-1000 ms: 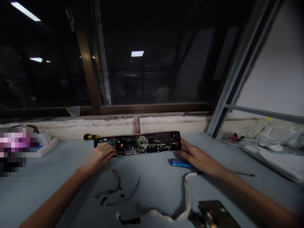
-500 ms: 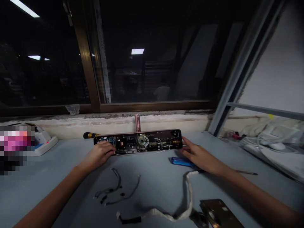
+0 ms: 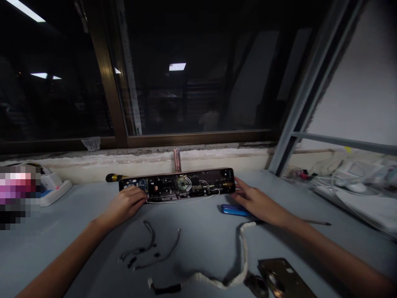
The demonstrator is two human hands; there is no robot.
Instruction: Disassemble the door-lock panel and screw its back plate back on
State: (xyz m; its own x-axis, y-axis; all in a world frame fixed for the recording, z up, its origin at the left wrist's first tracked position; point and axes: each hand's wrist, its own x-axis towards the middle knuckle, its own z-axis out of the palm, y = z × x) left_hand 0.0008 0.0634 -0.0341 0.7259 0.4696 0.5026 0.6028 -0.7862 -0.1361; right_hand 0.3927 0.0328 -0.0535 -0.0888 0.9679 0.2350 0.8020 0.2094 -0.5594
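Note:
A long black door lock housing [image 3: 161, 191] lies at the back of the table with its inner parts uncovered. It shows a blue circuit board at the left, a round part with coiled white wire near the middle, and metal parts toward the right. My left hand [image 3: 132, 200] is closed on its left end, fingers bent over the board and the lower edge by a thin white wire [image 3: 198, 200]. My right hand [image 3: 252, 200] grips the right end between thumb and fingers. Below that hand lies a blue-handled screwdriver [image 3: 234, 210], its shaft partly hidden by my forearm.
Short cables [image 3: 151, 234] lie front left. A white-wrapped cable [image 3: 245, 252] curves across the front toward a brown metal plate [image 3: 287, 275]. A black and yellow screwdriver handle [image 3: 115, 178] is behind the housing. A power strip [image 3: 57, 192] stands left; tangled white cables [image 3: 350, 178] fill the right.
The whole view has shifted slightly, so everything appears a little farther left. Both hands keep their places on the housing, and nothing was let go.

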